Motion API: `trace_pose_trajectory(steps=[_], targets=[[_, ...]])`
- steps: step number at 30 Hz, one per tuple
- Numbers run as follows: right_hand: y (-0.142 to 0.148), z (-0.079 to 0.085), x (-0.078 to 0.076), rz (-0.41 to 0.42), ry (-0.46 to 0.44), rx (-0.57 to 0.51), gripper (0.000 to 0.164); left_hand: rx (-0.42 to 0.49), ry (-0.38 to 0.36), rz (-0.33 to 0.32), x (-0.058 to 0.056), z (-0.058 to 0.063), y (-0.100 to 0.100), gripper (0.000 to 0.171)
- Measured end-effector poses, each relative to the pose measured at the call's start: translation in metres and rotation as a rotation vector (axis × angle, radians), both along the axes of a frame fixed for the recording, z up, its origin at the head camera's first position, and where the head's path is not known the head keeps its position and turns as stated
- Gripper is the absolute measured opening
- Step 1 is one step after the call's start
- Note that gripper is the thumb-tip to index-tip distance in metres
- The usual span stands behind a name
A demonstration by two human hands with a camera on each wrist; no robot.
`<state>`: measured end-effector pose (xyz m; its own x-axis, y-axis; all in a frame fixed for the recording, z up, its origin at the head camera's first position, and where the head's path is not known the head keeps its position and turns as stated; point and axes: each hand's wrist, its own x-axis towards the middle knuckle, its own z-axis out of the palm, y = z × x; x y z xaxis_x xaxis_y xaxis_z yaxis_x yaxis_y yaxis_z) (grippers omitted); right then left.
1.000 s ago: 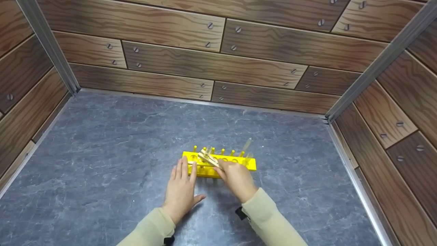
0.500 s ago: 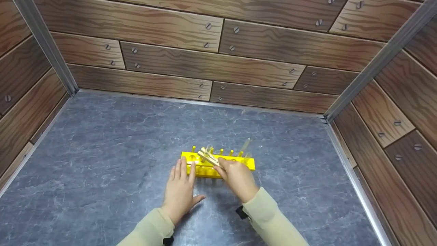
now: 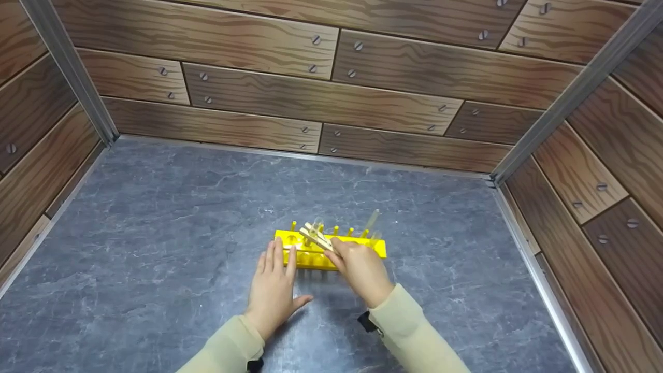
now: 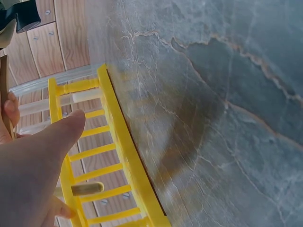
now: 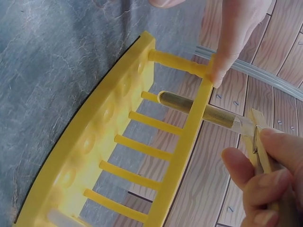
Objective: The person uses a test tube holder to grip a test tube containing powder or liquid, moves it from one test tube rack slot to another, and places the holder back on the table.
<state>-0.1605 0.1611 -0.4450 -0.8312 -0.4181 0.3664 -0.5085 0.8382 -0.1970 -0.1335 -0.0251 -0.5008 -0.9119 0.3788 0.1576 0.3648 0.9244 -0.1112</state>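
Note:
A yellow test tube rack [image 3: 342,243] stands on the floor surface. My left hand [image 3: 272,290] rests its straight fingers on the rack's left end. In the right wrist view, a left fingertip [image 5: 218,78] touches the top bar. My right hand [image 3: 362,269] grips a wooden test tube holder [image 3: 317,238], its arms around the upper end of a test tube [image 5: 187,105]. That tube holds brownish-yellow contents and passes through a hole in the rack's top plate. Its rounded bottom hangs above the dimpled base. A second, clear tube [image 3: 375,239] stands at the rack's right end.
Thin yellow pegs [image 3: 351,232] line the rack's back edge. A thin clear stick-like piece [image 3: 374,219] slants up behind the right end. Wood-patterned walls [image 3: 269,98] with metal edging enclose the grey marbled surface [image 3: 197,197].
The wooden holder's arms look slightly wider apart in the head view, and more of the tube's coloured part shows at the top plate. Both hands stay nearly in place.

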Motion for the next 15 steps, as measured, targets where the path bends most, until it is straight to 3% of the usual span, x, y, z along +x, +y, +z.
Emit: trace_pose_trajectory(steps=[15], targets=[[0.0009, 0.0075, 0.0015, -0.004, -0.029, -0.014, 0.020, 0.006, -0.009, 0.006, 0.0002, 0.0002, 0.0006, 0.104]])
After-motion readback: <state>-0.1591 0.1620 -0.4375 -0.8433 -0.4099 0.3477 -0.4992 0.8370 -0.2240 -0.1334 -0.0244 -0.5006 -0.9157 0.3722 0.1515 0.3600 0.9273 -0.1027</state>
